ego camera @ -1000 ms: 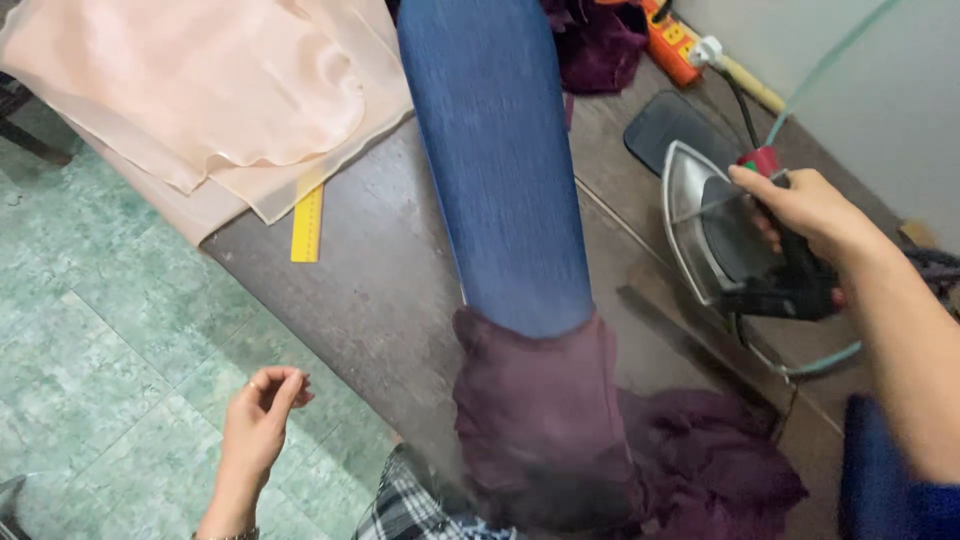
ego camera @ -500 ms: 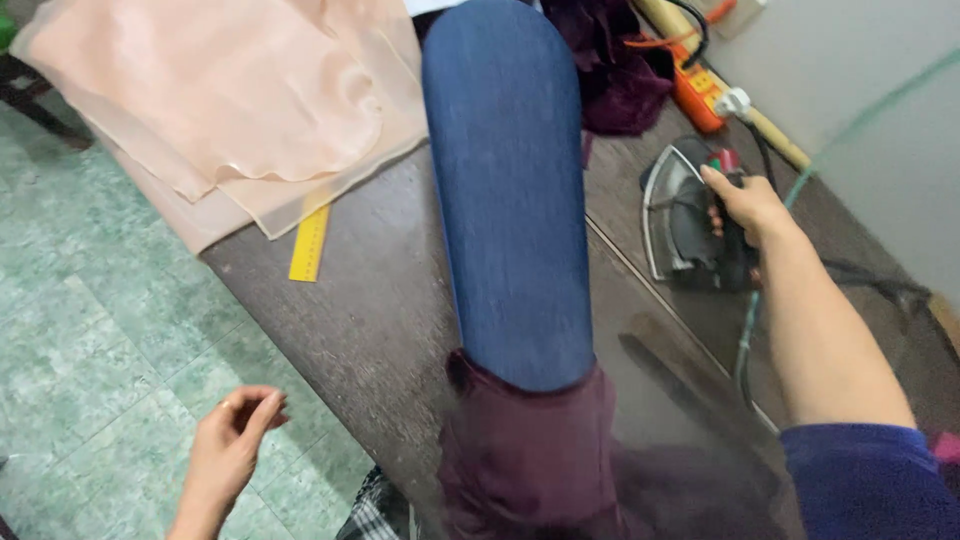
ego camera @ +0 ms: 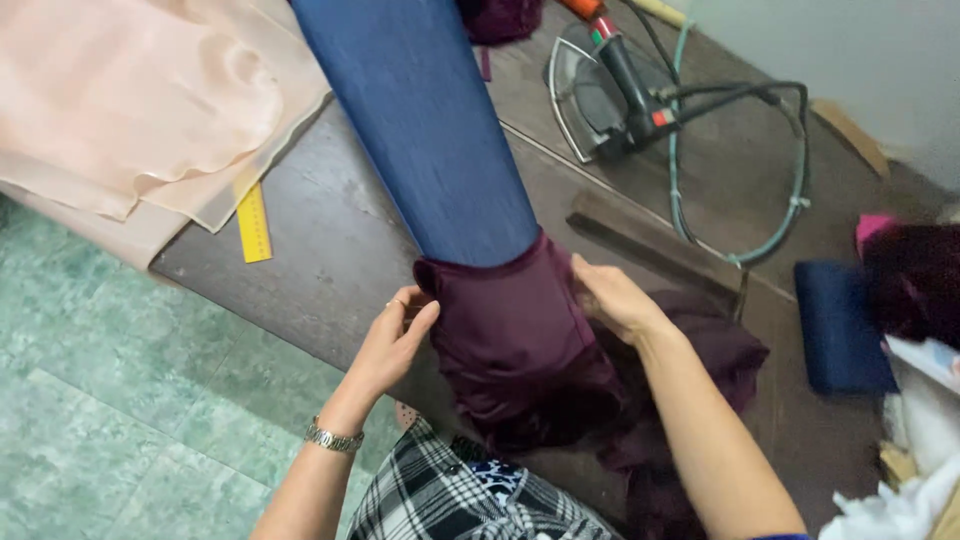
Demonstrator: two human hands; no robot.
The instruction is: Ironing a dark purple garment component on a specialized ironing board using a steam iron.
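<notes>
I am seeing the right hand (ego camera: 612,298), off the iron (ego camera: 600,95) at one o'clock, now gripping the maroon fabric (ego camera: 520,340) beside the left hand (ego camera: 395,335), both pinching its edge over the blue sleeve board (ego camera: 420,130).

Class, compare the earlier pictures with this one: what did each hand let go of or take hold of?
The right hand let go of the iron and moved onto the maroon cloth. The left hand rose from the floor side to grip its edge. The blue sleeve board and yellow ruler stayed put.
</notes>
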